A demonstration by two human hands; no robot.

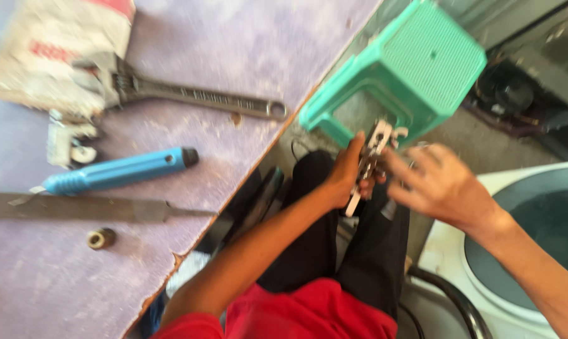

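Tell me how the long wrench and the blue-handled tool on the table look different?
The wrench is dark grey metal; the blue-handled tool is bright blue with a black end. The wrench is longer, with a ring hole at its end. Its head is tucked under a box. Both lie flat on the purple table, untouched.

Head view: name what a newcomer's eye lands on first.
Centre frame, the left hand and right hand meet on a small metal tool, blurred, above black-trousered knees. Behind them stands a teal plastic stool. Left, on the purple worktop, lie an adjustable wrench and a blue-handled tool.
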